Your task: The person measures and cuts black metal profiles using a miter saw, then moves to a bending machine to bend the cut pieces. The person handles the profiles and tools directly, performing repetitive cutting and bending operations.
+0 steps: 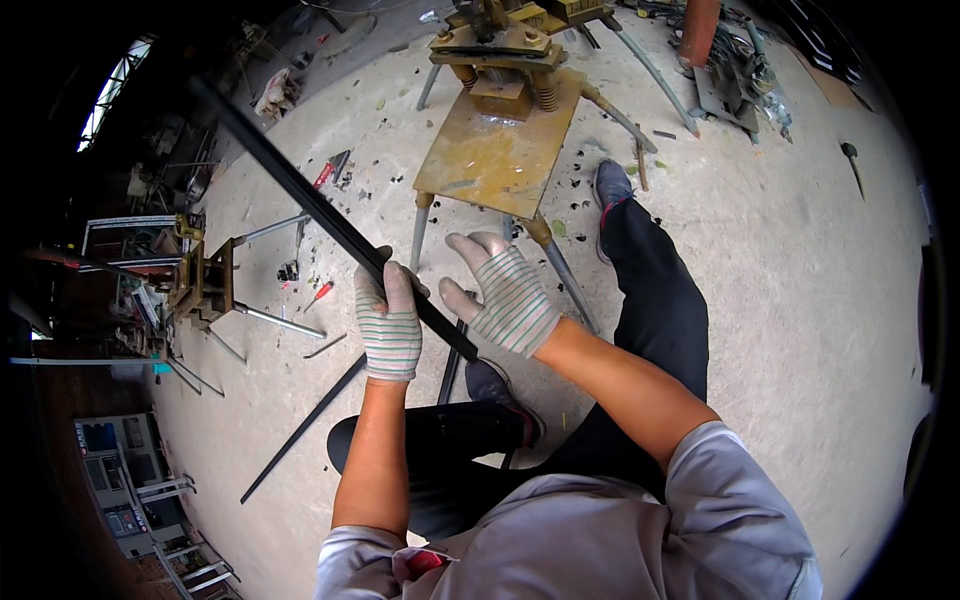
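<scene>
Striped knit gloves on left hand (389,325), right hand (508,298); grey short-sleeved shirt; black trousers; dark shoes, seemingly sneakers.

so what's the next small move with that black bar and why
Probably close the right hand onto the black bar. Only the left hand has a grip on it, near its lower end, and the right hovers open just beside it, so the long bar is held one-handed.

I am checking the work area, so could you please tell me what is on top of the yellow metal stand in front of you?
A yellowish press-like device with two coil springs sits on the yellow stand; the plate's near part is bare. How it is fixed underneath cannot be seen.
</scene>
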`<state>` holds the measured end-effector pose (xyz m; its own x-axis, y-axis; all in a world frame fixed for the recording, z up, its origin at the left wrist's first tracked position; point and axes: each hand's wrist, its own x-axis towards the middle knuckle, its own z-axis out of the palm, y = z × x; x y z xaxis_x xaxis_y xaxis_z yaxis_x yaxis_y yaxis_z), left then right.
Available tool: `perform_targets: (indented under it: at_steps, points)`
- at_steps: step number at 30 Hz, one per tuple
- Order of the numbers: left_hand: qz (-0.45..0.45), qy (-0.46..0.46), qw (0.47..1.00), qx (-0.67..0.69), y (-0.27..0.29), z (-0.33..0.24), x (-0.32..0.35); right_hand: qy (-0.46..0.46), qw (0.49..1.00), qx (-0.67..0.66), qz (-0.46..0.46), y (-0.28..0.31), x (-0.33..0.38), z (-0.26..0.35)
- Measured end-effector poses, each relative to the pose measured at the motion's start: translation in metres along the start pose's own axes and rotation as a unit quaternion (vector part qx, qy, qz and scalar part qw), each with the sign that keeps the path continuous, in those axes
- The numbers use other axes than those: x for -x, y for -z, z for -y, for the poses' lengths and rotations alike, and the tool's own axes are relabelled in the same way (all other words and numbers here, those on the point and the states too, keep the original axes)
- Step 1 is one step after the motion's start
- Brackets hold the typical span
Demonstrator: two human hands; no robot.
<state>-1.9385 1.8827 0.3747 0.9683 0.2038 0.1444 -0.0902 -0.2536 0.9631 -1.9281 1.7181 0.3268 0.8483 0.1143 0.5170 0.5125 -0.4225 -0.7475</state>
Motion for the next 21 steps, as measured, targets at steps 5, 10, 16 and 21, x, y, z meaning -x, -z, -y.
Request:
perform_targets:
  at_steps: [5, 10, 16, 21]
  points:
    - [0.063, 0.131, 0.989, -0.023, 0.005, 0.004, 0.019, -0.134, 0.986, -0.101, 0.020, 0.011, -0.042, -0.006]
    - [0.135, 0.205, 0.968, -0.051, 0.011, 0.016, 0.055, -0.232, 0.965, -0.067, 0.099, 0.002, -0.075, -0.022]
    - [0.146, 0.208, 0.965, -0.063, 0.012, 0.025, 0.062, -0.267, 0.952, 0.009, 0.149, 0.007, -0.116, -0.042]
    - [0.193, 0.285, 0.934, -0.099, 0.012, 0.005, 0.045, -0.302, 0.947, 0.007, 0.105, -0.009, -0.122, -0.064]
